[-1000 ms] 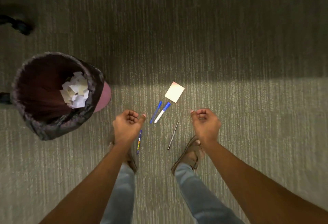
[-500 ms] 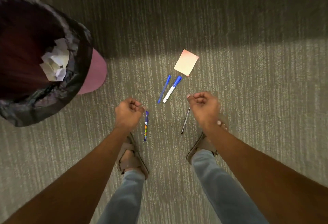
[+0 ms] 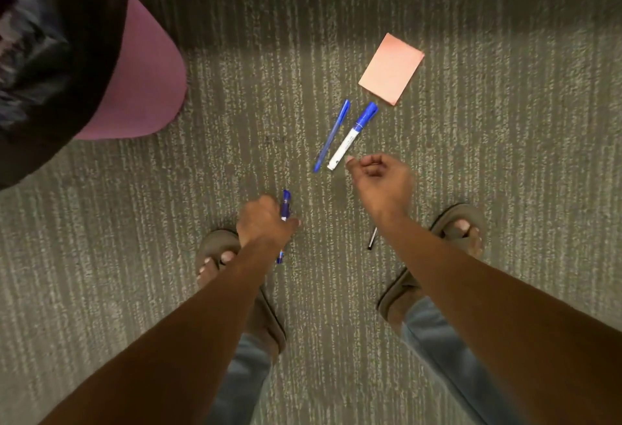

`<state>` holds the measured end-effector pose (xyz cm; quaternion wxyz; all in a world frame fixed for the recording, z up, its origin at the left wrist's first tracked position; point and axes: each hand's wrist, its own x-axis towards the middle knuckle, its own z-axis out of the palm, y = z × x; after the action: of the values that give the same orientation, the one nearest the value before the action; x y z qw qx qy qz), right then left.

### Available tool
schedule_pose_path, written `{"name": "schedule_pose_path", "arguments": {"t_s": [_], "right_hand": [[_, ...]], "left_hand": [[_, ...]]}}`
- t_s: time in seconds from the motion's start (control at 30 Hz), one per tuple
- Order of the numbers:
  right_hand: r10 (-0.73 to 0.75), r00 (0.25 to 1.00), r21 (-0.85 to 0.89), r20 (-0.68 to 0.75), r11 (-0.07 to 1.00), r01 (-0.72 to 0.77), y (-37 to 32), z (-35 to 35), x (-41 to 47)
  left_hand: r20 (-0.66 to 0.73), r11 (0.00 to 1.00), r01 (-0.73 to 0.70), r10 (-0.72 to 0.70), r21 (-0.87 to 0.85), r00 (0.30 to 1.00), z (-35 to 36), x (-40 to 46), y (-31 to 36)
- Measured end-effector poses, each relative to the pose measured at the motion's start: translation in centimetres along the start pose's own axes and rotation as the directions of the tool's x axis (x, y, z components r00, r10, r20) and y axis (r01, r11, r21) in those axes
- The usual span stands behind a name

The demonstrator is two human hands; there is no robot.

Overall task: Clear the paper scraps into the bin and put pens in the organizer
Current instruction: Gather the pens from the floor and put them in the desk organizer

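A: What is lying at the far left?

B: The bin, lined with a dark bag, is now filling the top-left corner, far closer than a second ago; the view is lowering toward the carpet. Its contents are no longer showing.

A: What is the left hand doing?

B: The left hand is closing on the multicoloured pen. Its grip is curling round the barrel, where half a second ago the pen was lying free beside it. Judged from this, pen collection is beginning.

A: Centre?

B: The slim blue pen and the blue-capped marker are lying side by side on the carpet, untouched.

A: And the right?

B: The right hand is hovering just beside the marker's white end, its grip loosely curled and holding nothing. The thin dark pen is showing only partly under that forearm. The pink sticky-note pad is lying beyond. The organizer is not appearing in view.
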<state>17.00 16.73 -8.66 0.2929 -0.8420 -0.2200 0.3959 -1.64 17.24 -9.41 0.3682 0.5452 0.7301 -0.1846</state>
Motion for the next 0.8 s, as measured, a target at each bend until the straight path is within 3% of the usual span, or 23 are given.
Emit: {"name": "schedule_pose_path", "arguments": {"t_s": [0.17,0.23,0.37,0.47,0.6,0.7,0.8], "right_hand": [[-0.102,0.993,-0.03,0.06,0.994,0.104,-1.6,1.9,2.1],[-0.179,0.982,-0.094,0.057,0.978,0.184,-2.9,2.6,2.8],[-0.182,0.983,-0.287,0.028,0.94,0.183,-4.8,4.2,3.9],[-0.11,0.993,-0.439,0.031,0.892,0.113,-5.7,4.8,4.3],[-0.047,0.998,-0.591,0.033,0.804,0.057,-6.6,5.3,5.0],[-0.035,0.999,-0.593,0.021,0.804,0.04,-7.0,5.7,5.3],[-0.015,0.998,-0.406,0.068,0.913,0.041,-6.9,5.5,5.4]], "left_hand": [[-0.025,0.99,-0.007,0.003,-0.143,1.0,1.0,1.7,-0.3],[-0.017,0.957,-0.043,0.039,-0.287,0.999,0.8,1.9,-0.4],[-0.012,0.824,-0.036,0.036,-0.566,0.999,-0.8,3.2,0.4],[0.04,0.646,0.039,-0.013,-0.763,0.999,-2.6,3.7,1.7],[0.079,0.521,0.074,-0.012,-0.851,0.997,-4.4,3.8,3.8],[0.121,0.503,0.105,-0.002,-0.858,0.993,-5.2,3.8,4.8],[0.143,0.479,0.118,0.017,-0.87,0.99,-5.9,3.8,5.6]]}}
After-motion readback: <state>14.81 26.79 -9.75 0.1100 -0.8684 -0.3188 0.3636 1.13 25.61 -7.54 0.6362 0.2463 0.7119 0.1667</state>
